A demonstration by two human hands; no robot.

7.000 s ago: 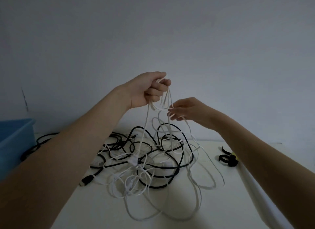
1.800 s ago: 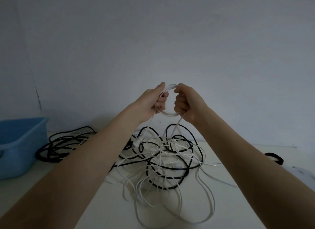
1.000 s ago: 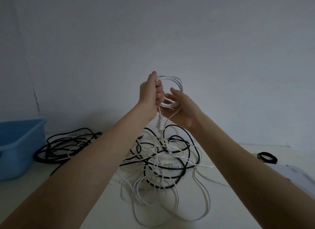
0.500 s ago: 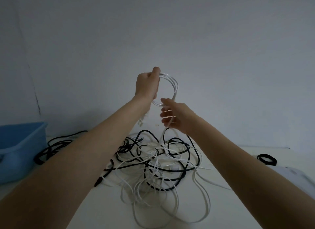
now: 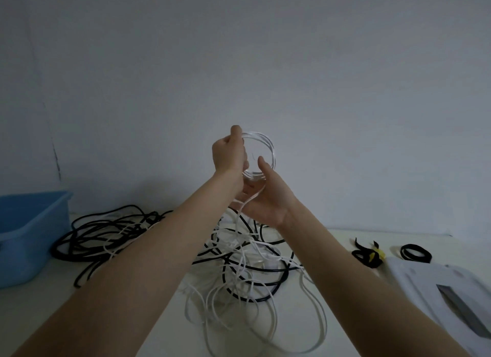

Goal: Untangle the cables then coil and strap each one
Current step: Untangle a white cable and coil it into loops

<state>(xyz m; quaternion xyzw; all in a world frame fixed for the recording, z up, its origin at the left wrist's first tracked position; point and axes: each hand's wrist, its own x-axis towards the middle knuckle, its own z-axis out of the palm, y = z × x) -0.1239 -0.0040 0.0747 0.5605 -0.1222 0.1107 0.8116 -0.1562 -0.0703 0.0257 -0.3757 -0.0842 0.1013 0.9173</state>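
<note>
coiling the first white cable, most of the job left

the left hand (image 5: 228, 154) was closed on the top-left of a small coil (image 5: 261, 154) of white cable held up before the wall, thumb pinching the loops; the right hand (image 5: 265, 197) lay half open, palm up under the coil's bottom, the strand running across it, fingers not clearly shut on anything. from there the white cable (image 5: 240, 223) dropped straight into the tangle (image 5: 247, 266) of white and black cables on the table (image 5: 159, 330), so it looked only partly wound and not freed. a black bundle (image 5: 101, 237) lay loose beside the blue bin (image 5: 29, 231). the straps (image 5: 368, 255) sat untouched at the right, near a white device (image 5: 438, 285). nothing appeared strapped; judged early in the task
</note>
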